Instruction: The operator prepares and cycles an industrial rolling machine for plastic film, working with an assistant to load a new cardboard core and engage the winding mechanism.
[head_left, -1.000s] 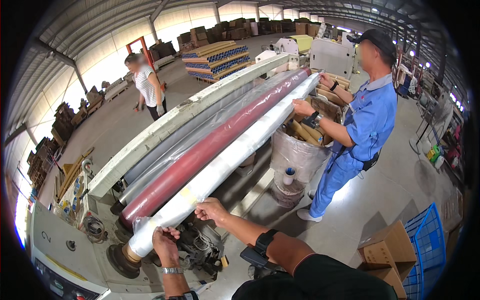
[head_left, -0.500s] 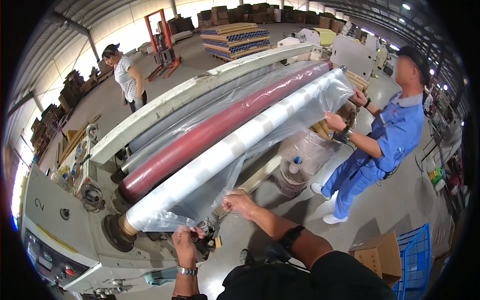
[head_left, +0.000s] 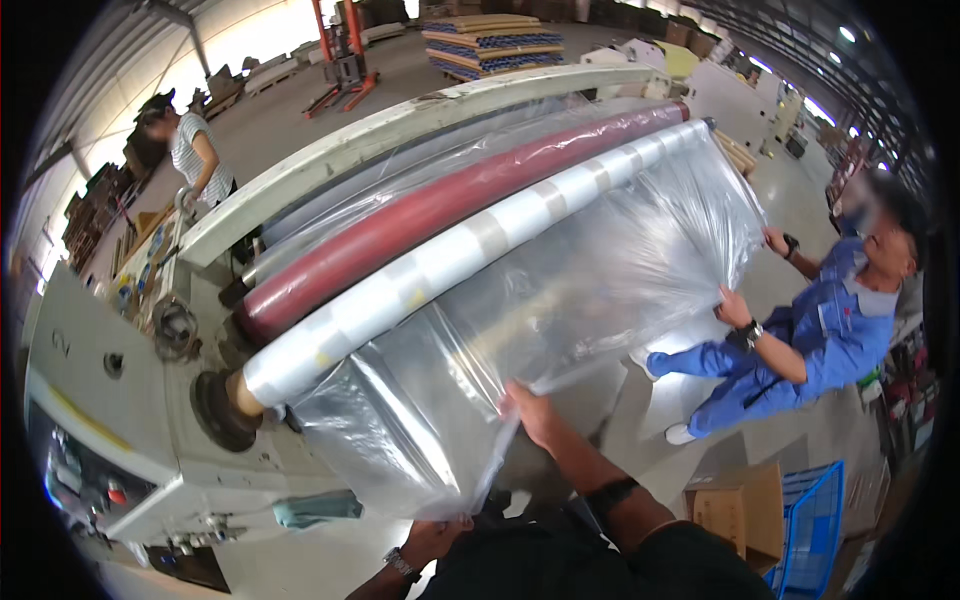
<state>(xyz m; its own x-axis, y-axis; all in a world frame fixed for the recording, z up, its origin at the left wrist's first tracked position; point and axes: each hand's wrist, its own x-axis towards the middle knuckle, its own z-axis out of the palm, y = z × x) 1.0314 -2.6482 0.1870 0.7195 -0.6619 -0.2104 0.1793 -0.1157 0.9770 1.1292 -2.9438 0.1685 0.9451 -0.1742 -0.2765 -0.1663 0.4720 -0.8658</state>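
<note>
A wide sheet of clear plastic film [head_left: 560,310] stretches from the white roll [head_left: 440,265] toward me. My left hand [head_left: 437,537], low and close to my body, is closed on the film's near left corner. Farther right, my right hand [head_left: 527,410] grips the film's edge, fingers pinched. A co-worker in blue [head_left: 830,320] holds the far right end of the sheet with both hands, where it gathers into creases. Behind the white roll lies a dark red roller [head_left: 440,220], parallel to it.
A pale machine frame [head_left: 420,115] runs behind the rollers, with a control cabinet [head_left: 100,380] at left. Another person in stripes [head_left: 195,155] stands beyond it. A cardboard box [head_left: 740,515] and blue basket [head_left: 812,525] stand at lower right. Stacked tubes [head_left: 490,45] lie far back.
Both my hands have drawn the film away from the roll, the left toward my body, the right slightly rightward. The co-worker has stepped back, spreading the sheet wide. The striped person has bent forward.
</note>
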